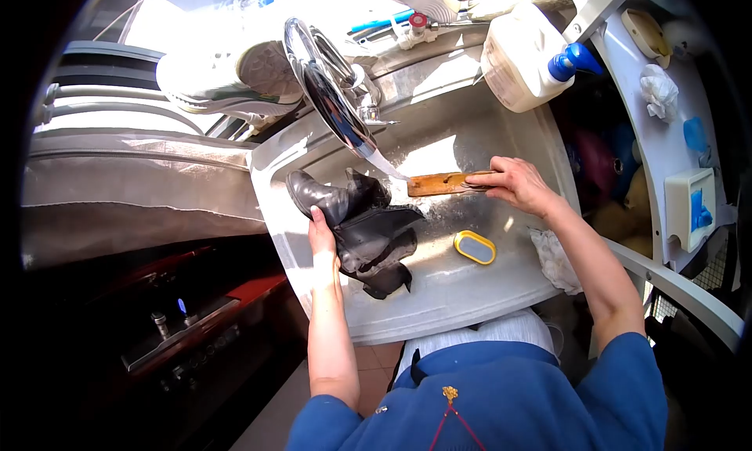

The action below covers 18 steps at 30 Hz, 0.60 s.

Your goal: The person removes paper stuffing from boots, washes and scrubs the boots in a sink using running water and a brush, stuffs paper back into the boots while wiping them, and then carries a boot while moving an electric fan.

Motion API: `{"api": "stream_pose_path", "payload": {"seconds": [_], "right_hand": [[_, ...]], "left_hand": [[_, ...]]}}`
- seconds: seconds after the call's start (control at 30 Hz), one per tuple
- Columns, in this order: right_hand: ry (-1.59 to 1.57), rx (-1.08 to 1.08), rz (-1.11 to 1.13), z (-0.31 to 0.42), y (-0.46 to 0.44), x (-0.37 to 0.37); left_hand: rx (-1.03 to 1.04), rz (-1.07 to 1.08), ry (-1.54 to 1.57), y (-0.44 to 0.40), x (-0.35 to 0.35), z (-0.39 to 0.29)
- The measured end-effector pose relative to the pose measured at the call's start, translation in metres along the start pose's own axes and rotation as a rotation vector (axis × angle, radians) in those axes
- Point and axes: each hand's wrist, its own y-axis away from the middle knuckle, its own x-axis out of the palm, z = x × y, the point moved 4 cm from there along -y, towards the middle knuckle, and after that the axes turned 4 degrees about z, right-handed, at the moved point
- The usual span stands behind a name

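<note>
In a grey-white sink [376, 318], black leather boots [368, 232] lie on the left side. My left hand [322, 236] is closed around the near side of a boot, its thumb on the leather. My right hand [517, 185] grips the right end of a wooden brush [442, 184], whose left end is under the water running from the chrome faucet [333, 99]. The brush's underside is hidden. Below the brush, a yellow-rimmed oval item [475, 248] with a grey face rests on the sink floor.
A large bottle with a blue pump [521, 59] stands on the back right rim. White shoes [211, 79] are behind the sink at left. A crumpled white cloth or bag [556, 259] hangs at the right rim, near a white shelf [654, 138] holding a soap dish.
</note>
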Motion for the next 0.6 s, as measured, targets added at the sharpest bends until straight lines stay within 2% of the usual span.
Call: {"api": "stream_pose_path", "payload": {"seconds": [0.03,0.07,0.17,0.2,0.3,0.37,0.4,0.43,0.5,0.53,0.6], "right_hand": [[-0.017,-0.036,0.024,0.014,-0.005,-0.002],[-0.032,-0.160,-0.073,0.027,-0.011,0.004],[-0.107,-0.360,-0.019,0.059,-0.040,0.015],[-0.113,-0.359,-0.023,0.051,-0.042,0.014],[0.104,-0.277,-0.086,0.031,-0.035,0.003],[0.117,-0.244,-0.083,0.033,-0.019,0.006],[0.143,-0.209,-0.096,0.033,-0.016,0.005],[0.121,-0.232,-0.167,0.038,-0.012,0.007],[0.057,-0.201,-0.108,0.053,-0.019,0.024],[0.003,-0.195,-0.098,0.065,-0.026,0.032],[-0.112,-0.033,-0.176,0.076,-0.045,0.038]], "left_hand": [[-0.096,0.052,0.042,0.004,0.005,-0.002],[-0.192,0.103,0.086,0.009,0.011,-0.004],[-0.406,0.170,0.011,0.019,0.035,0.004],[-0.312,0.258,-0.042,0.017,0.037,0.006],[-0.327,0.295,0.032,-0.002,0.021,0.018],[-0.195,0.294,-0.174,-0.010,0.015,0.020],[-0.190,0.296,-0.169,-0.009,0.019,0.015],[-0.175,0.296,-0.088,-0.006,0.024,0.009],[-0.151,0.297,0.051,0.000,0.034,0.009],[-0.141,0.219,0.038,0.001,0.041,0.014],[-0.096,0.149,0.110,0.017,0.067,0.024]]}}
